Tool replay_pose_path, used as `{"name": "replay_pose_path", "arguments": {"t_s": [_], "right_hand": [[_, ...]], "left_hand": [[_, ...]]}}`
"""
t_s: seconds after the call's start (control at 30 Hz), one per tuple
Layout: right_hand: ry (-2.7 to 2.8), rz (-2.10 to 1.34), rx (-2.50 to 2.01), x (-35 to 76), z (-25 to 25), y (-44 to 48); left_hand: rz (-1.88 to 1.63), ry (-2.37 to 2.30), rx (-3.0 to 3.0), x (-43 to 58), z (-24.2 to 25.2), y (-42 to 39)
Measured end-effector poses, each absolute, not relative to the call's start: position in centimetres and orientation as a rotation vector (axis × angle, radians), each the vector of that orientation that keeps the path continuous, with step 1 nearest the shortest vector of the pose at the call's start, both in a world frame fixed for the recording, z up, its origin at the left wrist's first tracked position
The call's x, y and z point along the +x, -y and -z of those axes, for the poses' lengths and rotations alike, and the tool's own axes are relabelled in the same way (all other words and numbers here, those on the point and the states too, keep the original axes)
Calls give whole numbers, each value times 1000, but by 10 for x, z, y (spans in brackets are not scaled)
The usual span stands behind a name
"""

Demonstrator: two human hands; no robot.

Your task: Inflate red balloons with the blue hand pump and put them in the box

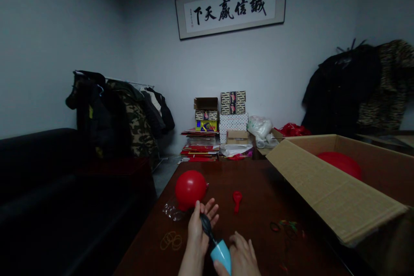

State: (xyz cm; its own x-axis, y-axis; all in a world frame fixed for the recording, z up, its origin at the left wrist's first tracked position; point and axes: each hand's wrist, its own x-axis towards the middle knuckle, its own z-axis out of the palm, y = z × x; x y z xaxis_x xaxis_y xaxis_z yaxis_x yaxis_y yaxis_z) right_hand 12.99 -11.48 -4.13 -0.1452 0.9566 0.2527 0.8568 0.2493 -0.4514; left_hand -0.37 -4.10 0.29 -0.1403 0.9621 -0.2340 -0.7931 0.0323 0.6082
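Nearest the camera, clasping a light-blue tool [221,253] in the right hand [242,254], with thumb laid across the casing and fingers reaching out loosely to the right of it. Just ahead, holding the left hand [198,229] half unfolded, with fingers apart, around the tool's dark tapered end [205,224] (can't tell whether pinching it or only cradling it). Pointing that end up and left, toward an inflated red balloon [190,187] on the dark wooden table [258,181]. Can't tell about contact between left fingertips and balloon. At the balloon's lower left, see crumpled clear plastic [174,211]; nearer, left of the left wrist, see yellowish rubber bands [177,241]. Beyond the right hand, find a limp red balloon [237,200] lying flat, apart from both hands. Farther right, notice a tangle of coloured bands [293,226], then a large cardboard box [326,185] with something rounded and red [341,164] inside (too dim to name further). Past the table's far end, see stacked boxes [233,125]; to the left, hanging coats [126,112]; on the far wall, framed calligraphy [231,8].
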Motion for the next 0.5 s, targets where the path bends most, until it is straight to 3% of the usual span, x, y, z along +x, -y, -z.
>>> {"name": "replay_pose_path", "arguments": {"t_s": [0.5], "right_hand": [[2082, -275, -1711, 124, 38, 116]], "left_hand": [[-1647, -879, 301, -11, -8, 30]]}}
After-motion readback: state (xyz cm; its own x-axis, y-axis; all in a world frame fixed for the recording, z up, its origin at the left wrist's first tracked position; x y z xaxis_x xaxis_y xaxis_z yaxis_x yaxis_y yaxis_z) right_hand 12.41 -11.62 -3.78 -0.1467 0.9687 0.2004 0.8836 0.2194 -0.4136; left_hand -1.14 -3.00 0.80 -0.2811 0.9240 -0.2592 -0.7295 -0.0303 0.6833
